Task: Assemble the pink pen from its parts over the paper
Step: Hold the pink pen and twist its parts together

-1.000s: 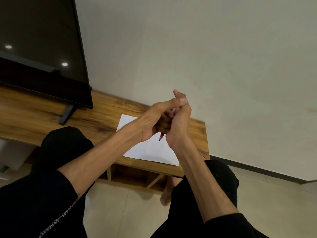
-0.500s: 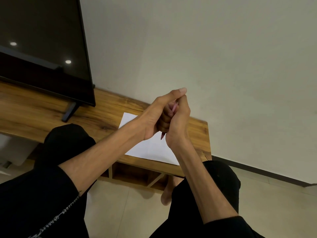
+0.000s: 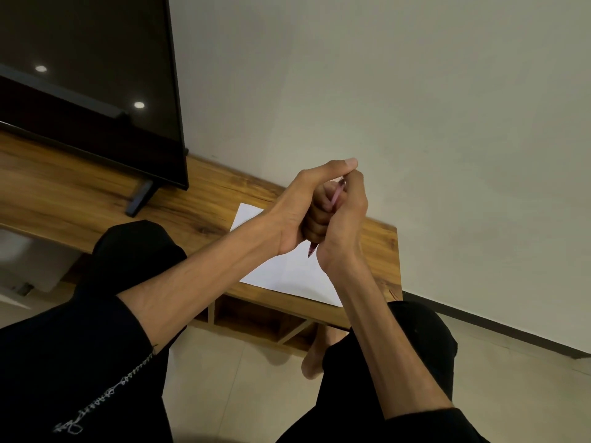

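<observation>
Hands: left hand point(image 3: 297, 209) and right hand point(image 3: 343, 225) pressed together at frame centre, fingers of both curled shut around the pen point(image 3: 336, 195).
Pen: pink shaft shows between the palms, tip pokes out below, held above the paper point(image 3: 287, 270), not touching it.
Change: over the last second more of the shaft shows at the top; left thumb now lies over the right fingers.
Meaning: likely the final push or twist; nearly done.
Surroundings: wooden shelf point(image 3: 192, 203), TV point(image 3: 89, 84) upper left.
</observation>
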